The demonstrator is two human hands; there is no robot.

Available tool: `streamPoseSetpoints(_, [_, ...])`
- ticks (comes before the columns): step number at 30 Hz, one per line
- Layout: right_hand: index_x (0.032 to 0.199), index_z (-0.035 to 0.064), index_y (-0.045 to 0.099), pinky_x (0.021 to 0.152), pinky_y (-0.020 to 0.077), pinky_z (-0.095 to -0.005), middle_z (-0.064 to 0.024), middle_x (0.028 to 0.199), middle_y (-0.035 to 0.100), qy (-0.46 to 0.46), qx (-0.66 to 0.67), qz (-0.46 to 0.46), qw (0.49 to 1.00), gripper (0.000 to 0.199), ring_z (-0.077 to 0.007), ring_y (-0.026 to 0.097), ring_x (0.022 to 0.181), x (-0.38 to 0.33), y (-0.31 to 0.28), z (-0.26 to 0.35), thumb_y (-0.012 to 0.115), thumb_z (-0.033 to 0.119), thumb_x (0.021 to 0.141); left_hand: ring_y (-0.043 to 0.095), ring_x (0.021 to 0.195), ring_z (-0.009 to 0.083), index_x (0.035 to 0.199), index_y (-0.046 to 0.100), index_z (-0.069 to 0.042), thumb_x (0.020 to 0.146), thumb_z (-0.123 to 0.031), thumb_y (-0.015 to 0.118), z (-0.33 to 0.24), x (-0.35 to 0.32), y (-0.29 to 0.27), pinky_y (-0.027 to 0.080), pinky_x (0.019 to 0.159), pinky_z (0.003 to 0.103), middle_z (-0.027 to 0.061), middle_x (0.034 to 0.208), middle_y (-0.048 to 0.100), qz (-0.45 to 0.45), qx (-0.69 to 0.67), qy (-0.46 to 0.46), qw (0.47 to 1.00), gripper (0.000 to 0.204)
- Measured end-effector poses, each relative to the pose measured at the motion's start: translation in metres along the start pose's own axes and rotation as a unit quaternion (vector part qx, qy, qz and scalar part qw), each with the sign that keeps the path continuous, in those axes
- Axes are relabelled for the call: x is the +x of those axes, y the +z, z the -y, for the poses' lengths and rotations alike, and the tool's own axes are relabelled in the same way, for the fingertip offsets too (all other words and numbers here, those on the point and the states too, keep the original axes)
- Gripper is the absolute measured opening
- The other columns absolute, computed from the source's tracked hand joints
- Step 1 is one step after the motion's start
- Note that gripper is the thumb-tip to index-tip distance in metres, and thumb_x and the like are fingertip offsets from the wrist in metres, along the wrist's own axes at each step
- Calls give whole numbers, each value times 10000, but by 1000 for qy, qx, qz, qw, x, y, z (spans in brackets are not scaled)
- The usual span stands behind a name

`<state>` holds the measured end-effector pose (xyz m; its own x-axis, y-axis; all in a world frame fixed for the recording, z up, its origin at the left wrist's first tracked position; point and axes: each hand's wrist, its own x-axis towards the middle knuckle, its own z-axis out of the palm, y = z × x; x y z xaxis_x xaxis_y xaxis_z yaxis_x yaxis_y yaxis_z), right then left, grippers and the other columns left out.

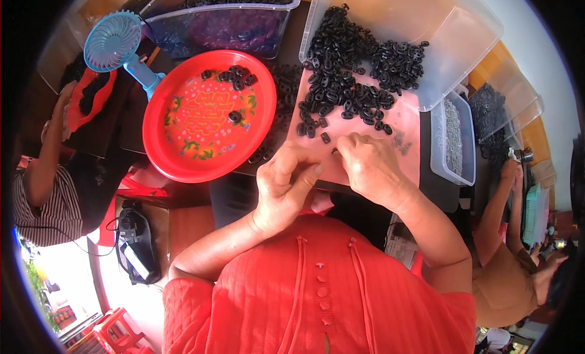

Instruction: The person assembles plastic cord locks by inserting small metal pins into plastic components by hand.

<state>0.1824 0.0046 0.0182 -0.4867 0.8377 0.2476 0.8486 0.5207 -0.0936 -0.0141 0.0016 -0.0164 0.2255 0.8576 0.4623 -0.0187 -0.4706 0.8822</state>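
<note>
On a pink sheet (405,119), my right hand (373,171) points its pinched fingertips downward. A small dark bit shows at those fingertips; most of it is hidden. Close by on the left, my left hand (283,186) is raised with its fingers curled and its thumb toward the right hand. Whatever it may hold cannot be made out. Just beyond both hands lies a single black oval plastic piece (325,137). Past it spreads a heap of black two-hole oval pieces (344,98). Small silvery metal bits (400,142) lie right of my right hand.
A red round tray (159,162) with several black pieces stands left. Behind are a tipped clear bin (451,49) and a tub of black parts (213,28). A clear box (454,171) of metal bits sits right. A blue fan (116,43) and co-workers flank the table.
</note>
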Motion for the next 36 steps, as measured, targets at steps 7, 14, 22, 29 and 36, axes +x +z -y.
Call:
streamPoseSetpoints(7, [813, 21, 588, 587, 513, -390, -133, 730, 622, -15, -37, 68, 997, 257, -296, 653, 655, 10, -6, 5, 715, 216, 705, 513, 631, 91, 910, 576, -6, 800, 98, 695, -1, 4, -1, 414, 564, 222, 40, 779, 544, -1, -7, -15, 1000, 193])
streamPoseSetpoints(14, [822, 11, 603, 608, 514, -436, -151, 724, 635, -22, -38, 53, 998, 235, -336, 654, 669, 18, -8, -3, 675, 232, 782, 523, 664, 121, 884, 603, -6, 780, 94, 704, 9, 2, -1, 412, 581, 246, 53, 796, 562, 36, -1, 58, 998, 176])
streamPoseSetpoints(22, [1023, -10, 620, 613, 441, -253, -1, 751, 605, 54, 467, -57, 881, 149, -68, 523, 680, 98, -13, 21, 626, 38, 882, 573, 734, 252, 862, 602, 6, 754, 73, 672, 3, -2, -3, 476, 664, 326, 105, 789, 554, 59, 15, 26, 998, 146])
streamPoseSetpoints(29, [977, -2, 636, 672, 444, -217, 17, 789, 616, 164, 499, -174, 833, 94, -44, 537, 737, 24, -10, -20, 631, 13, 884, 580, 716, 141, 870, 615, -5, 794, 76, 675, 0, 9, -3, 460, 631, 257, 56, 811, 579, 67, 41, -43, 996, 126])
streamPoseSetpoints(36, [936, -17, 636, 634, 464, -225, 4, 772, 610, 271, 539, -222, 766, 50, -62, 558, 700, -51, -12, -30, 628, -15, 887, 584, 797, 300, 862, 605, -40, 749, -35, 651, 8, 55, 17, 521, 614, 401, 104, 858, 538, 167, 481, 192, 839, 122])
